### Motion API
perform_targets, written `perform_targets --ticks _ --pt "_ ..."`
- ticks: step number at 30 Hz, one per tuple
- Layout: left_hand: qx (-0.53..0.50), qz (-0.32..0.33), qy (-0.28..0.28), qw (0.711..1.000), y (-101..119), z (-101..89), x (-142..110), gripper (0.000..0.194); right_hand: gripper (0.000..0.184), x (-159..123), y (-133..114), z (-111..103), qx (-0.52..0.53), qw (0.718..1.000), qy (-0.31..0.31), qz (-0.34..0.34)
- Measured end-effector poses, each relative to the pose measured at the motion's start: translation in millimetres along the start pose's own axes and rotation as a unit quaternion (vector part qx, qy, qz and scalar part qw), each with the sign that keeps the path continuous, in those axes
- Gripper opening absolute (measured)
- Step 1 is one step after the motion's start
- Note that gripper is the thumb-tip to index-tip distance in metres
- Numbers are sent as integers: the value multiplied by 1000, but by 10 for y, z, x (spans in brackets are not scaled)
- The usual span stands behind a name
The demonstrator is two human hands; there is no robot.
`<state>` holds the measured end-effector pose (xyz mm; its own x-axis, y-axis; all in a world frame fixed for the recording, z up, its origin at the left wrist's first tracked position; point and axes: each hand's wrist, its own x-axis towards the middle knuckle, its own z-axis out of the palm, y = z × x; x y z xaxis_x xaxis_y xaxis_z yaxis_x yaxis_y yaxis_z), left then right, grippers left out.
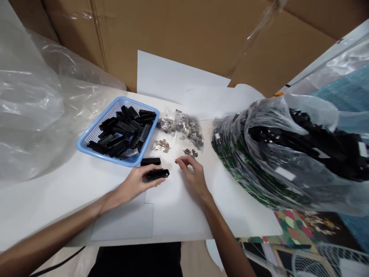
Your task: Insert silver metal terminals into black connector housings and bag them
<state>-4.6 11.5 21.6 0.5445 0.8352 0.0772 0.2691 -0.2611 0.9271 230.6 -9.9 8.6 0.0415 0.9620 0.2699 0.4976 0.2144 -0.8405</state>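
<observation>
My left hand [137,182] grips a long black plastic piece [157,174] just above the white table [57,200]. A second black piece [150,161] lies flat right behind it. My right hand [192,173] reaches forward with fingers pinched at a small metal clip near a loose cluster of clips [190,152]. Another small heap of clips [161,145] lies beside the blue basket [86,141], which holds several black pieces.
A clear bag of metal clips [187,127] lies behind the hands. At the right is a large plastic bag [288,154] full of black parts. Crumpled clear plastic [34,115] fills the left. Cardboard [184,34] walls off the back.
</observation>
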Motion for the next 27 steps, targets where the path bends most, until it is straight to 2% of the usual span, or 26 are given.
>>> perform_targets --ticks 2,5,10,18,22,27 --pt "64 46 25 997 -71 34 -26 34 26 -35 -42 -32 53 997 -46 24" --pt "92 67 32 993 -169 81 -70 34 24 -72 -72 -54 109 989 -83 56" --pt "118 82 31 989 -207 94 -91 35 23 -79 -82 -46 149 982 -76 91" --pt "137 100 25 985 -183 57 -78 35 9 -87 -151 -67 136 986 -70 58" --pt "147 107 19 983 -196 67 -77 35 14 -91 -144 -56 116 986 -115 30" --pt "167 134 -1 977 -186 81 -70 36 36 -86 -118 -33 123 981 -138 65"
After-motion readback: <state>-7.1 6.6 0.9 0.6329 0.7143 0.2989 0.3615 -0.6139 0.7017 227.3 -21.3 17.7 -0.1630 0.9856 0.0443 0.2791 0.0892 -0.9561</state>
